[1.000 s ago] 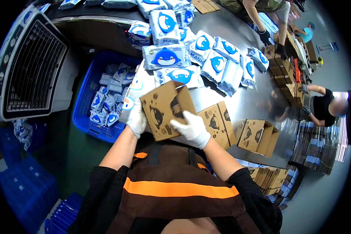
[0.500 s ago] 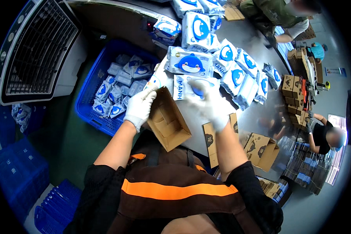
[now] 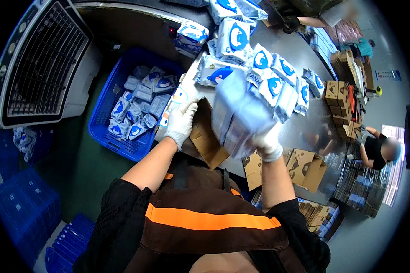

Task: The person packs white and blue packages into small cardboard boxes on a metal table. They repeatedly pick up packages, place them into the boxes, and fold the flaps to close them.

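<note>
My gloved left hand is closed on the side of an open cardboard box, tilted at the table's near edge. My gloved right hand grips white-and-blue soft packs that look like wipes, smeared by motion. They are raised just right of the box and cover part of it; how many there are I cannot tell. Beyond them, a pile of similar packs with a blue whale picture lies on the metal table.
Left of the table stands a blue plastic basket holding several packs. A large grilled machine is at far left. Two cardboard boxes lie right of my right forearm. Other people work at the far side and right.
My right hand has lifted soft packs off the table and brought them toward the box. My left hand and the box have shifted slightly right.
</note>
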### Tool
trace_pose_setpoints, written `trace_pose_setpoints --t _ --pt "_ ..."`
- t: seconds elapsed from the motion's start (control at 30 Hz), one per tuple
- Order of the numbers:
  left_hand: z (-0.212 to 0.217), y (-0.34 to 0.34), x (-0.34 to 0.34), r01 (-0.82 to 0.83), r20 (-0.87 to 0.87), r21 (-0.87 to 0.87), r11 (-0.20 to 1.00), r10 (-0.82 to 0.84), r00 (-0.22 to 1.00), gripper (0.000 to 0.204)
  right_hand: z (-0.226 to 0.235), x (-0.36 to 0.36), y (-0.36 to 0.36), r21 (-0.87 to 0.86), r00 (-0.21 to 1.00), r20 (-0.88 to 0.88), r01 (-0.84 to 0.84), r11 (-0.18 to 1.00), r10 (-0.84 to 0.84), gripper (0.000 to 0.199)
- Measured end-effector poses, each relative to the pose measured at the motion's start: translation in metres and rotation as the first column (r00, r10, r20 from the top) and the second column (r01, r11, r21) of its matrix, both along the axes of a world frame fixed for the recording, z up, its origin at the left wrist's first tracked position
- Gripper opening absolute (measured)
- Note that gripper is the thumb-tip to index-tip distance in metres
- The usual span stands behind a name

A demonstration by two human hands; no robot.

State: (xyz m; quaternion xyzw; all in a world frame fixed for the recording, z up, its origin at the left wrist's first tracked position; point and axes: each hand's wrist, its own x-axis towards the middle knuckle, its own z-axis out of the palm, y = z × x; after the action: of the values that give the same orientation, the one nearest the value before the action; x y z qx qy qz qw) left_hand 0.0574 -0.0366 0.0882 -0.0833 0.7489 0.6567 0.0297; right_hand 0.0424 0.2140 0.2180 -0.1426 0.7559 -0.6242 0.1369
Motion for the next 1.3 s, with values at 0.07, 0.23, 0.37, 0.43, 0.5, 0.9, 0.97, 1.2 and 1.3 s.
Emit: trace_pose_setpoints --t 0.07,0.23,0.37,0.43,0.5,0.9,0.97,1.2,1.3 --pt "-0.012 0.012 -0.005 0.019 0.124 0.268 0.963 -0.054 0.991 0.034 0.001 0.026 -0.009 -0.008 0.985 0.160 -0.065 0.998 0.065 0.099" --pt "-0.043 0.036 -0.022 -0.002 0.169 0.477 0.879 -0.090 0.981 0.031 -0.021 0.068 -0.015 0.409 0.958 0.285 -0.097 0.907 -0.026 0.096" --pt "-0.035 0.046 -0.008 -0.121 0.065 0.306 0.944 0.106 0.992 0.064 -0.060 0.062 -0.019 0.492 0.952 0.294 -0.070 0.868 -0.090 0.078" --pt "0.035 0.058 0.028 -0.213 0.213 0.378 0.901 0.139 0.967 0.091 -0.096 0.052 -0.020 0.553 0.963 0.269 -0.170 0.816 0.018 0.071" --pt "0.001 0.074 0.080 0.041 0.162 -0.121 0.992 -0.021 0.987 0.102 -0.111 0.051 -0.038 0.625 0.999 0.000 0.034 0.780 -0.043 0.064" --pt "0.006 0.115 0.043 0.144 0.387 0.103 0.984 -0.173 0.906 0.082 -0.137 0.162 0.223 0.946 0.637 0.144 0.137 0.295 -0.757 0.110" --pt "0.022 0.134 0.039 0.106 0.411 0.188 0.976 -0.176 0.895 0.080 -0.154 0.199 0.233 0.781 0.547 0.333 0.297 0.550 -0.768 0.091" --pt "-0.027 0.234 0.047 0.428 0.314 0.026 0.903 -0.414 0.855 0.070 0.066 0.326 0.261 0.510 0.551 -0.014 0.722 0.468 -0.834 0.044" --pt "-0.021 0.342 0.063 0.585 0.303 0.152 0.796 -0.601 0.740 0.082 0.116 0.421 0.296 0.227 0.238 0.202 0.932 0.282 -0.950 0.039"
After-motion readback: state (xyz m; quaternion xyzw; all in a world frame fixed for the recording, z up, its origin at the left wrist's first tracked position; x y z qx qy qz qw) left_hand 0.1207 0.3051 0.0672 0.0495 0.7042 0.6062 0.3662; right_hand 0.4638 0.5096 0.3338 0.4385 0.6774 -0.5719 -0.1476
